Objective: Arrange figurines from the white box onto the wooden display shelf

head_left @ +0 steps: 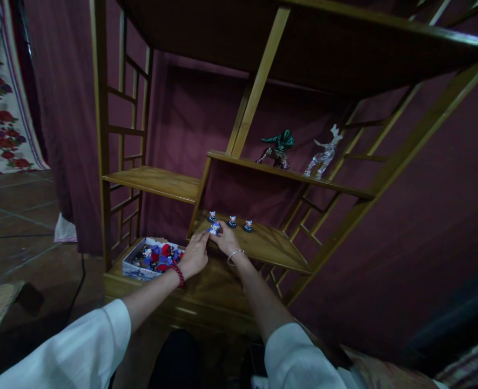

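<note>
A small blue and white figurine [214, 229] is held up at the front edge of the lower right shelf. My right hand [228, 240] pinches it from the right, a silver bracelet on the wrist. From the left, the closed fingertips of my left hand [196, 254] also grip it; a red bead bracelet circles that wrist. Three similar small figurines [231, 221] on dark bases stand in a row on the shelf [263, 246] just behind. Beside my left hand sits an open box [135, 272] of jumbled red, blue and black figures.
A wooden display cabinet [258, 81] with lattice sides surrounds the hands. On its upper right shelf stand a dark green-topped crouching statue [279, 147] and a clear deer figure [323, 154]. A middle left shelf [157, 182] overhangs the box. Dark curtain [62, 124] hangs left.
</note>
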A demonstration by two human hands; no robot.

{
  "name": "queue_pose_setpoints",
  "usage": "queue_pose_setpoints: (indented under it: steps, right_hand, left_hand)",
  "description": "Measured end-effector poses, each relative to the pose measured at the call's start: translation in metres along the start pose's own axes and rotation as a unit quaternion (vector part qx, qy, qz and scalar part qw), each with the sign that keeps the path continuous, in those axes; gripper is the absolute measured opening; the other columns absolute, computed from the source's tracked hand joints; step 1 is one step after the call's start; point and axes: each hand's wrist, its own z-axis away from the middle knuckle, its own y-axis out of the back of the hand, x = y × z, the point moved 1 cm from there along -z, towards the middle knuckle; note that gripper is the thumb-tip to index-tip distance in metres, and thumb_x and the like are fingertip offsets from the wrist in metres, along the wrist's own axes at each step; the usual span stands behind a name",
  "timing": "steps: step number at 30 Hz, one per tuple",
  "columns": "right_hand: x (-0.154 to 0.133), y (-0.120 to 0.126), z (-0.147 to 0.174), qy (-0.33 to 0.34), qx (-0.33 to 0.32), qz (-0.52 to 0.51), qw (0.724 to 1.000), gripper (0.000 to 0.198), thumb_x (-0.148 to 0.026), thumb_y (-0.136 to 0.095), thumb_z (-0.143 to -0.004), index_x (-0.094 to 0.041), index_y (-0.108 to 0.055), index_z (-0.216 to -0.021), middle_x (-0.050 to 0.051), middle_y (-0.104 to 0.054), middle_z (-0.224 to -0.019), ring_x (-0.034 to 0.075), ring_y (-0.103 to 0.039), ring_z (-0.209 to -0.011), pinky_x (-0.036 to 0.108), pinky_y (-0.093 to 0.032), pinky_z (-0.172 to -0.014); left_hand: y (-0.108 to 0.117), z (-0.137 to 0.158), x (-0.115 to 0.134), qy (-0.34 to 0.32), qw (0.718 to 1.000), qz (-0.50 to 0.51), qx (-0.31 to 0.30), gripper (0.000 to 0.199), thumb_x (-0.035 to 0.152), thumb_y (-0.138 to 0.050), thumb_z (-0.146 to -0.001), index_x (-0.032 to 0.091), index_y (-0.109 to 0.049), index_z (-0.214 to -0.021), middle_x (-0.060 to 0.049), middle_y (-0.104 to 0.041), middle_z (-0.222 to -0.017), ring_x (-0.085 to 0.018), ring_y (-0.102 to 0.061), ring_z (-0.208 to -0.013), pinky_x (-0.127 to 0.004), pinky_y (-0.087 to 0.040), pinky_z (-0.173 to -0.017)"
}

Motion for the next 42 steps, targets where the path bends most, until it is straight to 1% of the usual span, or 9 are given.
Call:
queue_pose_setpoints:
  steps: [3, 6, 11, 14, 18, 23, 29, 34, 42]
  right_hand:
    - [0.009, -0.003, -0.010, -0.009, 0.006, 0.018, 1.000, 0.039, -0.017, -0.060, -0.065, -0.022, -0.050, -0.102, 0.000, -0.063, -0.087, 0.014, -0.060, -0.075, 0.028, -0.047, -0.073]
    - [0.014, -0.005, -0.018, -0.019, 0.014, 0.033, 0.999, 0.040, -0.018, -0.061, -0.064, -0.023, -0.050, -0.102, 0.001, -0.063, -0.088, 0.015, -0.060, -0.078, 0.029, -0.046, -0.076]
    - [0.014, -0.006, -0.023, -0.031, 0.020, 0.048, 0.998, 0.043, -0.020, -0.062, -0.065, -0.021, -0.049, -0.106, 0.002, -0.063, -0.090, 0.015, -0.059, -0.080, 0.029, -0.045, -0.077]
    - [0.012, -0.007, -0.026, -0.024, 0.026, 0.067, 0.997, 0.041, -0.021, -0.062, -0.065, -0.020, -0.050, -0.104, 0.003, -0.063, -0.090, 0.015, -0.059, -0.080, 0.029, -0.045, -0.076]
    - [0.015, -0.010, -0.031, -0.028, 0.026, 0.057, 0.998, 0.042, -0.017, -0.063, -0.063, -0.019, -0.050, -0.104, 0.003, -0.063, -0.092, 0.015, -0.059, -0.084, 0.028, -0.045, -0.078]
    - [0.022, -0.012, -0.037, -0.029, 0.024, 0.057, 0.998, 0.042, -0.016, -0.063, -0.063, -0.020, -0.051, -0.103, 0.003, -0.063, -0.092, 0.015, -0.059, -0.085, 0.029, -0.044, -0.081]
    - [0.021, -0.013, -0.038, -0.027, 0.032, 0.084, 0.996, 0.041, -0.019, -0.064, -0.064, -0.020, -0.052, -0.103, 0.003, -0.063, -0.089, 0.015, -0.060, -0.081, 0.029, -0.045, -0.078]
    - [0.022, -0.013, -0.037, -0.026, 0.027, 0.086, 0.996, 0.038, -0.023, -0.063, -0.066, -0.023, -0.053, -0.103, 0.002, -0.064, -0.088, 0.016, -0.060, -0.080, 0.028, -0.045, -0.075]
    - [0.023, -0.011, -0.035, -0.015, 0.025, 0.104, 0.994, 0.034, -0.027, -0.058, -0.071, -0.023, -0.054, -0.105, 0.004, -0.063, -0.094, 0.017, -0.060, -0.083, 0.028, -0.044, -0.076]
  left_hand:
    - [0.000, -0.005, -0.004, -0.018, 0.998, -0.040, -0.042, 0.061, 0.000, -0.036, -0.063, 0.006, -0.040, -0.123, -0.015, -0.043, -0.128, -0.021, -0.033, -0.121, -0.037, -0.023, -0.104]
    - [0.000, -0.010, -0.010, -0.017, 0.996, -0.045, -0.074, 0.060, 0.003, -0.038, -0.065, 0.007, -0.039, -0.125, -0.015, -0.040, -0.130, -0.022, -0.030, -0.123, -0.039, -0.021, -0.104]
    - [-0.002, -0.015, -0.017, -0.024, 0.993, -0.045, -0.104, 0.056, 0.008, -0.038, -0.070, 0.005, -0.037, -0.126, -0.016, -0.036, -0.133, -0.022, -0.026, -0.126, -0.038, -0.019, -0.104]
    - [-0.004, -0.017, -0.018, -0.032, 0.990, -0.069, -0.116, 0.054, 0.010, -0.036, -0.073, 0.003, -0.034, -0.127, -0.018, -0.034, -0.134, -0.023, -0.024, -0.126, -0.039, -0.019, -0.104]
    - [-0.006, -0.019, -0.018, -0.030, 0.985, -0.107, -0.134, 0.052, 0.016, -0.033, -0.078, -0.001, -0.033, -0.127, -0.021, -0.031, -0.134, -0.026, -0.022, -0.127, -0.040, -0.019, -0.103]
    - [-0.007, -0.021, -0.016, -0.013, 0.984, -0.109, -0.140, 0.054, 0.022, -0.035, -0.079, 0.002, -0.030, -0.128, -0.020, -0.028, -0.136, -0.026, -0.018, -0.128, -0.043, -0.018, -0.102]
    - [-0.009, -0.020, -0.012, -0.001, 0.983, -0.120, -0.137, 0.055, 0.024, -0.038, -0.077, 0.003, -0.030, -0.128, -0.021, -0.026, -0.137, -0.027, -0.012, -0.130, -0.044, -0.017, -0.102]
    - [-0.011, -0.022, -0.011, 0.019, 0.982, -0.121, -0.144, 0.058, 0.025, -0.040, -0.075, 0.004, -0.030, -0.128, -0.021, -0.025, -0.137, -0.028, -0.013, -0.129, -0.045, -0.017, -0.101]
    - [-0.011, -0.016, -0.009, -0.004, 0.980, -0.150, -0.129, 0.062, 0.021, -0.041, -0.072, 0.003, -0.026, -0.130, -0.019, -0.025, -0.138, -0.028, -0.014, -0.128, -0.043, -0.017, -0.101]
